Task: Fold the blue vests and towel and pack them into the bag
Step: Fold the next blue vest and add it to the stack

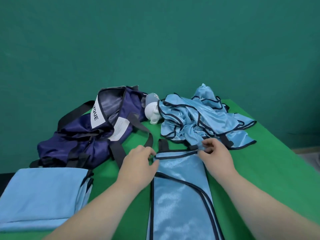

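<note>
A light blue vest (pixel 180 196) with dark piping lies folded into a long narrow strip on the green table, running from the near edge toward the middle. My left hand (pixel 138 161) pinches its far left corner. My right hand (pixel 214 153) pinches its far right corner. A heap of several unfolded blue vests (pixel 202 116) lies just beyond my right hand. A folded light blue towel (pixel 43 196) rests at the near left on a folded vest. The navy bag (pixel 90 132) lies open at the back left, its black straps trailing toward my left hand.
A white bottle with a grey cap (pixel 153 110) lies between the bag and the vest heap. The green table (pixel 268 170) ends at the right, where grey floor shows. A teal wall stands behind.
</note>
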`<state>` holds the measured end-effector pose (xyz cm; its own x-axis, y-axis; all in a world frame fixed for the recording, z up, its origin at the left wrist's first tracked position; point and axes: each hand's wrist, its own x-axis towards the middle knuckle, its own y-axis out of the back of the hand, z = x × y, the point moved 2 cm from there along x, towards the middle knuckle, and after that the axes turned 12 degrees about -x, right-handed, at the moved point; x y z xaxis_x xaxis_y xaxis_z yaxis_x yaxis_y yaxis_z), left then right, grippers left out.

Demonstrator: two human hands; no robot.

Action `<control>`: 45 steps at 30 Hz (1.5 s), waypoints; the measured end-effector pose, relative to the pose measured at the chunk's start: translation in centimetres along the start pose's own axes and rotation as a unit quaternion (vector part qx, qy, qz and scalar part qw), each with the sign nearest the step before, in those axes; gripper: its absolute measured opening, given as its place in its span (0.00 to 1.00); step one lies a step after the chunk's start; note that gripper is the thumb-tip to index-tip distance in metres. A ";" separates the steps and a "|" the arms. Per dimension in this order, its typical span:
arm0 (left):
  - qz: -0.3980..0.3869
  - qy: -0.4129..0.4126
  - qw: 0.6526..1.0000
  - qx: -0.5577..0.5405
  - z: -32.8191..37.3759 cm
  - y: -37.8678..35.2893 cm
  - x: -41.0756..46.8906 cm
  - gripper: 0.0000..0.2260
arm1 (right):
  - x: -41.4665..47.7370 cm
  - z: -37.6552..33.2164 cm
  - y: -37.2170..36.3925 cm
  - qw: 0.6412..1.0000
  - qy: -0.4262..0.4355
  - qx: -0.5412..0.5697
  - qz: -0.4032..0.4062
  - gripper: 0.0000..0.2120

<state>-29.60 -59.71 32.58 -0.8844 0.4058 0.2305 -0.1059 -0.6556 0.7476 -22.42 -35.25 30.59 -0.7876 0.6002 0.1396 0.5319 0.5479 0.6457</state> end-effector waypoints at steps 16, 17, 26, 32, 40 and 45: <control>-0.066 0.070 0.994 0.043 -0.6 -0.6 3.7 0.07 | -1.7 0.4 -0.5 0.990 0.112 -0.086 -0.020 0.08; -0.083 0.073 0.992 0.060 -0.7 -0.7 3.9 0.07 | -1.6 0.4 -0.6 0.989 0.117 -0.089 -0.021 0.08; -0.088 0.061 0.992 0.065 -0.9 -1.4 4.6 0.15 | -1.4 0.7 -0.9 0.986 0.124 -0.108 -0.006 0.05; -0.056 0.068 0.996 0.025 -1.1 -2.4 4.7 0.15 | -0.7 0.9 -1.1 0.985 0.096 -0.144 0.024 0.11; -0.021 0.012 0.997 -0.070 -1.7 -2.3 3.0 0.05 | -0.3 0.6 -1.3 0.981 0.098 -0.168 0.006 0.12; -0.018 0.028 0.995 -0.095 -2.0 -2.3 2.7 0.03 | 0.5 0.6 -1.0 0.964 0.129 -0.229 -0.046 0.08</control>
<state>-32.62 -58.39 30.18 -0.9018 0.3990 0.1660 -0.2182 -0.7521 0.6219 -23.18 -35.19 29.54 -0.9073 0.3645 0.2095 0.3092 0.2410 0.9200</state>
